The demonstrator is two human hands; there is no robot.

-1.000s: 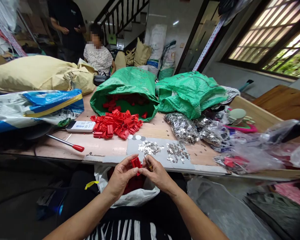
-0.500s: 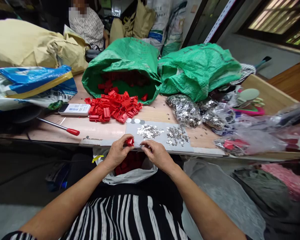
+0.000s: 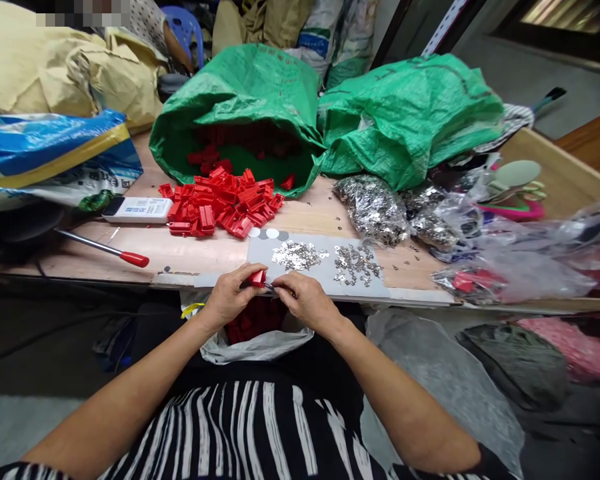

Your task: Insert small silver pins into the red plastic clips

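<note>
Between the thumb and fingers of my left hand is a small red plastic part, held above the table's front edge. My right hand pinches a thin metal tool, whose tip meets the red part; the tool's kind is too small to tell. Just beyond my hands, a grey sheet carries a pile of flat shiny metal pieces and a second pile of small metal pieces. Below my hands, a white bag in my lap holds more red parts.
A heap of red parts spills from an open green sack. Beside it lies a second green sack, with bags of metal pieces in front. A red-tipped lever sticks out at left. A person's arm shows behind.
The metal tool in my right hand has come closer to the red part and now meets it. My view has tilted down slightly. Both grips stay the same.
</note>
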